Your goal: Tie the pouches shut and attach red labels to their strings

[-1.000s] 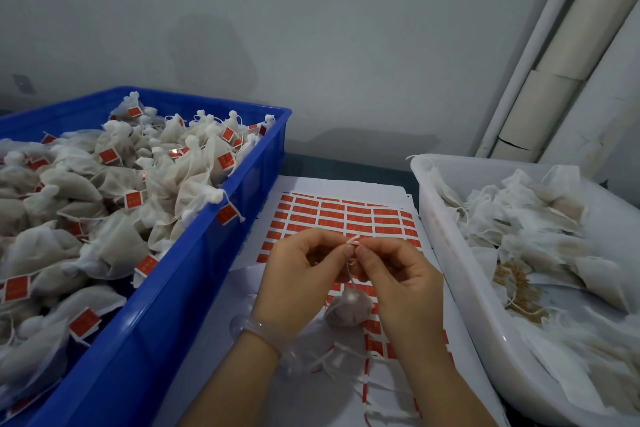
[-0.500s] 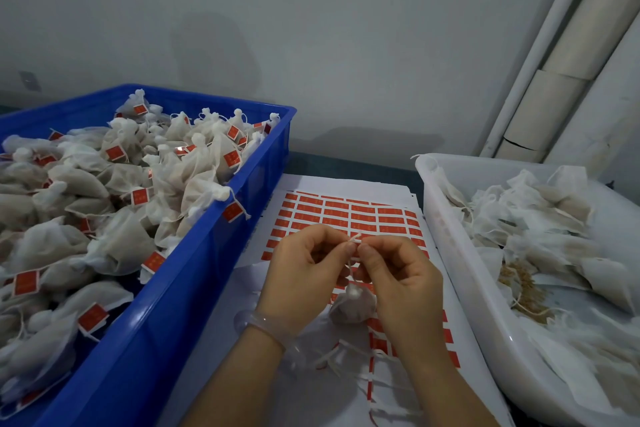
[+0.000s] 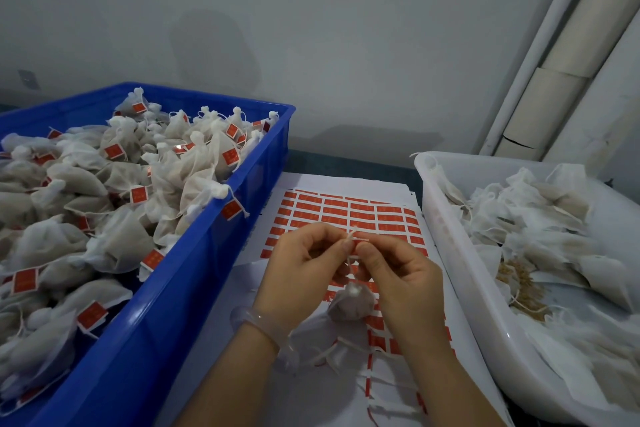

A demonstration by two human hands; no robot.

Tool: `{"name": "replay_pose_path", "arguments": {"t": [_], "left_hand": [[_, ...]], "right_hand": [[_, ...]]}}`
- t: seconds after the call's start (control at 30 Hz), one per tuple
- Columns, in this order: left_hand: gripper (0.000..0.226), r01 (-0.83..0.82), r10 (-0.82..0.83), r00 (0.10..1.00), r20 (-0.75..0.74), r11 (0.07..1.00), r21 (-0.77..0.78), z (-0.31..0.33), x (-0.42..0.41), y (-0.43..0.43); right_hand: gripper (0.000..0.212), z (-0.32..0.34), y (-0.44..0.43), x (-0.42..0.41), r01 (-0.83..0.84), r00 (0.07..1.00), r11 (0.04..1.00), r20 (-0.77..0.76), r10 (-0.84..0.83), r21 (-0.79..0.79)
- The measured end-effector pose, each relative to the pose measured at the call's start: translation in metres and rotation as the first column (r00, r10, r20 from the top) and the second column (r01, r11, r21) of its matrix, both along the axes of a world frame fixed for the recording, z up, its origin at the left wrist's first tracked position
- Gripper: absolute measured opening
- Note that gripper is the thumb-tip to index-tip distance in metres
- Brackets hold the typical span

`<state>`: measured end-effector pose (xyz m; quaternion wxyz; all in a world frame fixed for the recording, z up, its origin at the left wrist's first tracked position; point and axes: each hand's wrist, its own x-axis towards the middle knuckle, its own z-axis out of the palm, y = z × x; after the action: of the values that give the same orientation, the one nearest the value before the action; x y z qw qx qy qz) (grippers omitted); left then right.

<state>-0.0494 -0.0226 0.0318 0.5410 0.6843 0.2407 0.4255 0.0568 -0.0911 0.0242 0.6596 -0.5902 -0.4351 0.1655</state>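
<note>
A small white pouch hangs by its string just above the sheet of red labels. My left hand and my right hand meet fingertip to fingertip at the top of the string, each pinching it. The string's short ends stick up between the thumbs. Whether a label sits between the fingers is hidden.
A blue crate on the left is heaped with tied, red-labelled pouches. A white tub on the right holds loose pouches without labels and spilled grain. Peeled backing strips lie near my wrists. A wall and pipes stand behind.
The hands and the hanging pouch stay almost in the same place; the fingertips have shifted only slightly on the string. The view has tilted a little.
</note>
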Motion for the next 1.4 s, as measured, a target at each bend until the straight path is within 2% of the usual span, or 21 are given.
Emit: {"name": "replay_pose_path", "arguments": {"t": [0.17, 0.43, 0.7, 0.87, 1.0, 1.17, 1.27, 1.4], "left_hand": [[0.007, -0.024, 0.025, 0.999, 0.023, 1.000, -0.010, 0.0002, 0.0008, -0.0018], [0.009, -0.054, 0.053, 0.998, 0.019, 0.996, 0.067, 0.0010, -0.0002, -0.0042], [0.018, -0.085, 0.094, 0.995, -0.041, 0.978, 0.192, -0.0022, 0.0017, -0.0070], [0.017, -0.107, 0.121, 0.991, -0.060, 0.973, 0.203, -0.0017, 0.0004, -0.0043], [0.006, -0.097, 0.104, 0.994, -0.031, 0.979, 0.178, 0.0005, -0.0002, -0.0051], [0.006, 0.000, 0.001, 1.000, -0.020, 0.999, 0.036, 0.0001, 0.0012, -0.0056], [0.002, -0.031, 0.031, 1.000, -0.001, 0.999, -0.016, 0.0007, 0.0017, -0.0036], [0.020, -0.121, 0.120, 0.992, 0.031, 0.993, 0.003, 0.0029, 0.0022, -0.0045]], "right_hand": [[0.020, 0.0029, -0.0014, 0.0001, -0.022, 0.998, 1.000, -0.058, 0.022, 0.004], [0.029, -0.0006, -0.0007, 0.0048, -0.074, 0.988, 0.997, -0.135, 0.073, -0.002], [0.015, 0.0003, -0.0006, 0.0059, -0.113, 0.993, 0.993, 0.012, 0.113, -0.016], [0.025, 0.0008, -0.0033, 0.0077, -0.133, 0.991, 0.991, -0.021, 0.133, 0.002], [0.025, 0.0011, -0.0025, 0.0068, -0.136, 0.985, 0.990, -0.101, 0.138, 0.030], [0.021, 0.0018, -0.0018, 0.0035, -0.083, 0.996, 0.996, -0.006, 0.083, 0.009], [0.025, 0.0031, -0.0019, 0.0031, -0.050, 0.998, 0.999, -0.048, 0.051, 0.018], [0.021, 0.0049, -0.0036, 0.0024, -0.011, 0.998, 0.998, -0.062, 0.015, 0.061]]}}
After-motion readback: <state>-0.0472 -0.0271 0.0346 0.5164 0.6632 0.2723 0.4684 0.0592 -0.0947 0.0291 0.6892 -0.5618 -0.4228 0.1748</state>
